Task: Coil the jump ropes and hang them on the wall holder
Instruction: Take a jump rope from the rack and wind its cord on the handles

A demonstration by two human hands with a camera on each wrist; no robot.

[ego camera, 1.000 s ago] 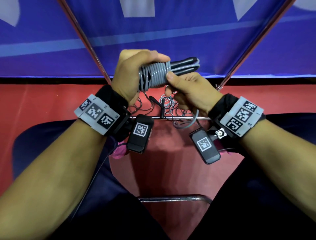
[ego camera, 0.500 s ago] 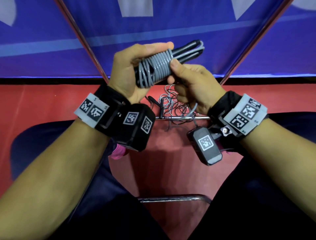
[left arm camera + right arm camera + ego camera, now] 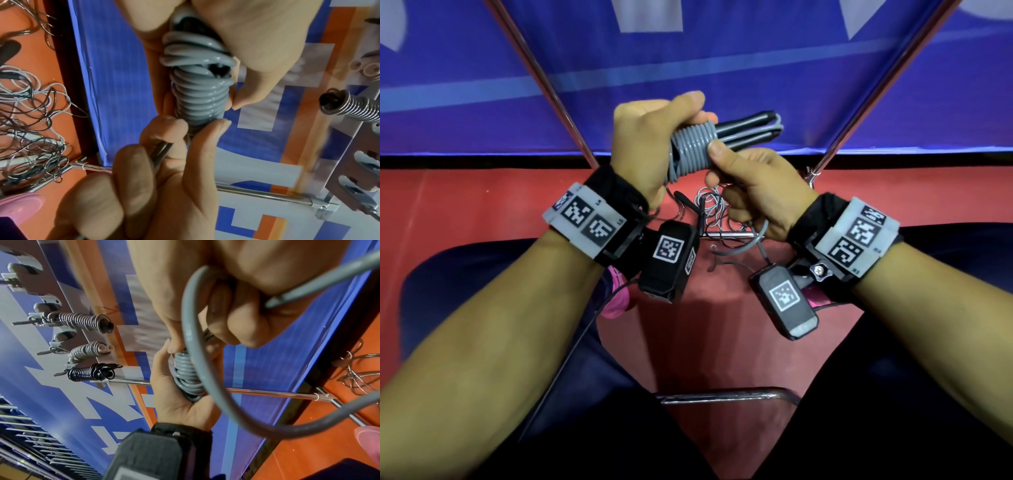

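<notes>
Grey rope (image 3: 693, 144) mid-air between hands, wound round black handles (image 3: 750, 128), before blue wall. Left hand (image 3: 643, 147) curled round coil end. Right hand (image 3: 756, 181): thumb pinches coil, lower fingers curled on loose tail (image 3: 185, 318). Likely step: last wraps, tuck tail. Pull tail taut, lay turns side by side, pin each with left thumb, else coil may spring loose. Holder (image 3: 362, 142) on wall, near; three hung coils (image 3: 82, 321) on it.

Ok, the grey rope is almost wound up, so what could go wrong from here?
1. The loose tail of the grey jump rope hangs free from the right hand; if its thumb lifts off the coil, the last turns may spring open.
2. That tail hangs above the tangled ropes on the floor and might snag there.
</notes>
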